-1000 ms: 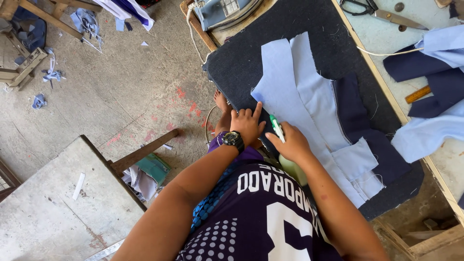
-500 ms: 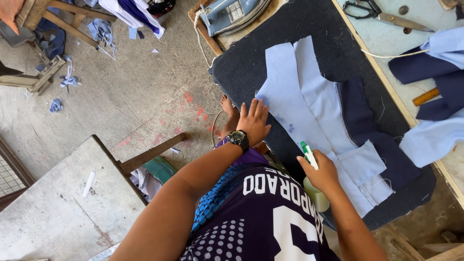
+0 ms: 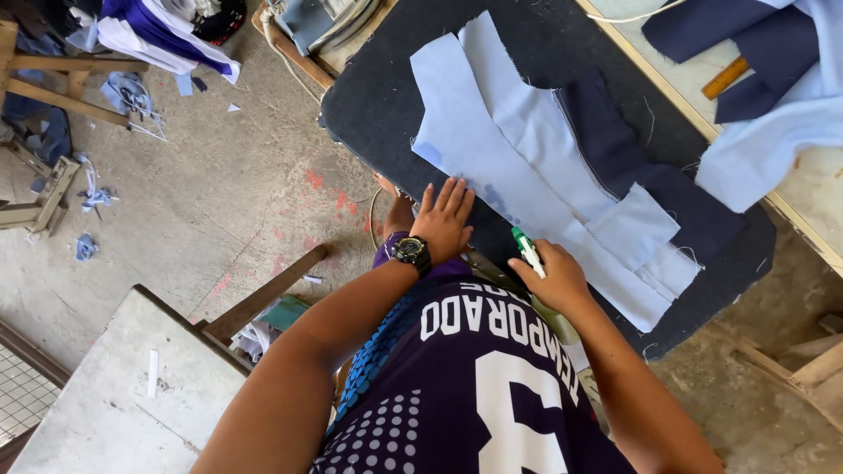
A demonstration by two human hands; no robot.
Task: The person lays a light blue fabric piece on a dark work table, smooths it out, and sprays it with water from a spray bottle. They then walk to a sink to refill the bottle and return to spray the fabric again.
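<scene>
My left hand [image 3: 446, 216], with a black watch on the wrist, lies flat with fingers together on the near edge of a light blue fabric piece [image 3: 518, 167]. That piece rests on a dark padded board [image 3: 386, 96]. My right hand [image 3: 553, 279] grips a green and white spray bottle [image 3: 528, 253], its nozzle pointing at the blue fabric's near edge. Darker wet spots show on the fabric beside my left hand. A navy fabric piece [image 3: 632, 167] lies partly under the light blue pieces.
A wooden table [image 3: 817, 167] at the right carries navy and light blue cloth [image 3: 773, 132] and a wooden ruler [image 3: 725, 77]. An iron [image 3: 320, 22] sits at the board's far end. Fabric scraps [image 3: 123, 92] litter the concrete floor. A grey tabletop [image 3: 105, 386] stands near left.
My right hand has carried the spray bottle first rightward along the fabric's edge, then back a little. My left hand stayed pressed on the fabric. The view shifted.
</scene>
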